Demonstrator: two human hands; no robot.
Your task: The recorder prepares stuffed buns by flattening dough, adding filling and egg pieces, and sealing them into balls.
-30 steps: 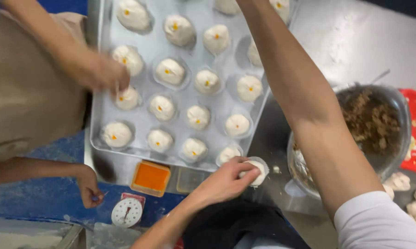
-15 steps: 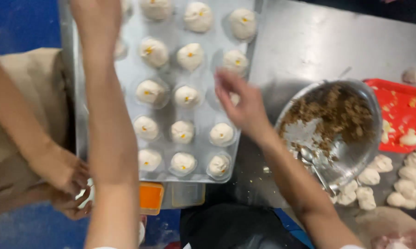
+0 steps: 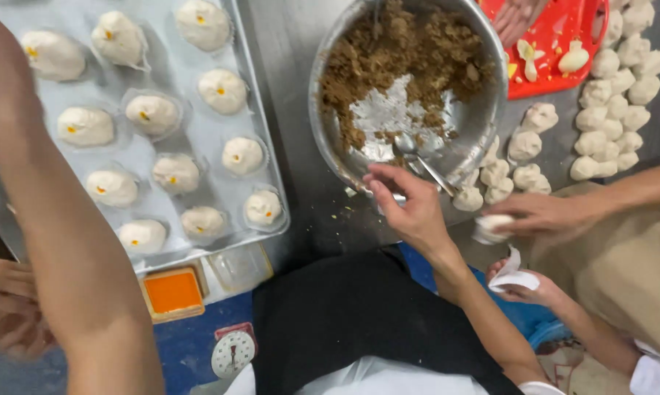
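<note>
Beside the steel bowl (image 3: 484,110), right hand (image 3: 410,208) grip pinching a spoon (image 3: 418,162), left hand's grip out of view

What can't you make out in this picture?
Head view:
- Left hand: cut off by the top edge; only the forearm shows.
- Right hand: its fingers hide whether it grips the metal spoon in the round steel bowl.
- Small white dial scale: reading too small.
</note>
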